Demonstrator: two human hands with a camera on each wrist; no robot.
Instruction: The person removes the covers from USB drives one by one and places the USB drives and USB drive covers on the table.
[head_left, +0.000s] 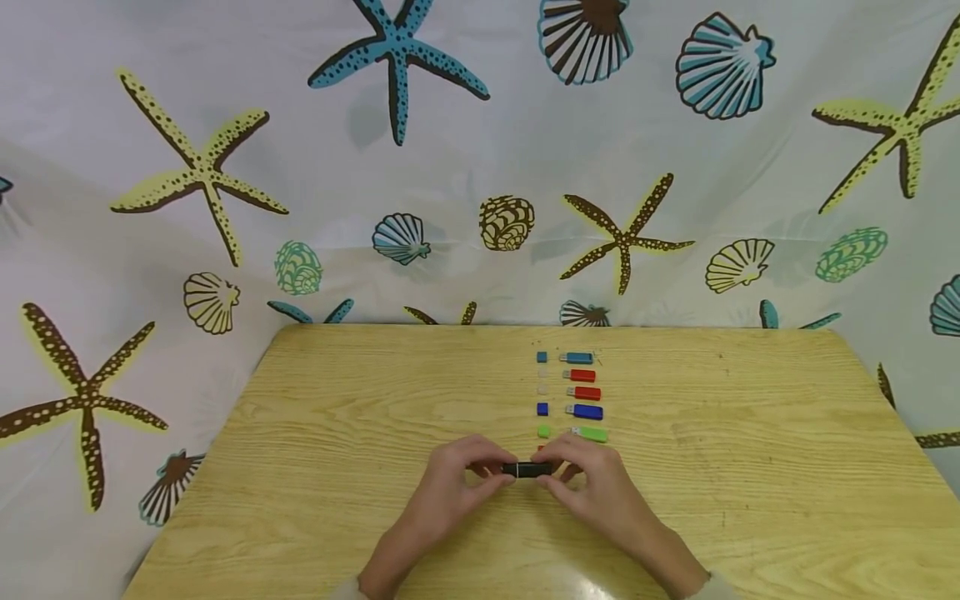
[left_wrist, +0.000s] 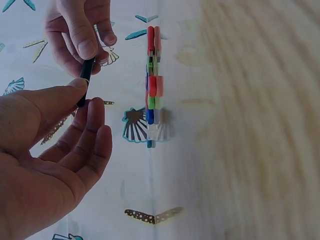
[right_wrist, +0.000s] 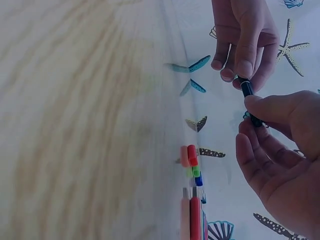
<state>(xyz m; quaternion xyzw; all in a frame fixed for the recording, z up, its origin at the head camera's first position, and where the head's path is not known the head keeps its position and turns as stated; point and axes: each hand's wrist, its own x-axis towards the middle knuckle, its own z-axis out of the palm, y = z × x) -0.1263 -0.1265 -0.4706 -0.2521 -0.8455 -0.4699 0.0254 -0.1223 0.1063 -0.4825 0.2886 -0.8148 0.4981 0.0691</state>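
Note:
Between my two hands a black USB stick (head_left: 534, 469) is held level, a thin pale line crossing it near its left end where cap and body meet. My left hand (head_left: 453, 483) pinches the capped left end between thumb and fingers. The right hand (head_left: 600, 485) pinches the other end the same way. The stick appears clear of the table in the left wrist view. Just beyond the hands lies a green USB stick (head_left: 594, 434), with its green cap (head_left: 543, 432) to the left. A red cap (head_left: 541, 448) is partly hidden behind the right fingers.
Farther back, uncapped USB sticks form a column: dark blue (head_left: 588, 412), two red, and light blue (head_left: 579, 358). Their caps line up to the left, including a dark blue cap (head_left: 542, 409) and a light blue cap (head_left: 542, 357). A patterned curtain (head_left: 450, 167) hangs behind the wooden table (head_left: 337, 400).

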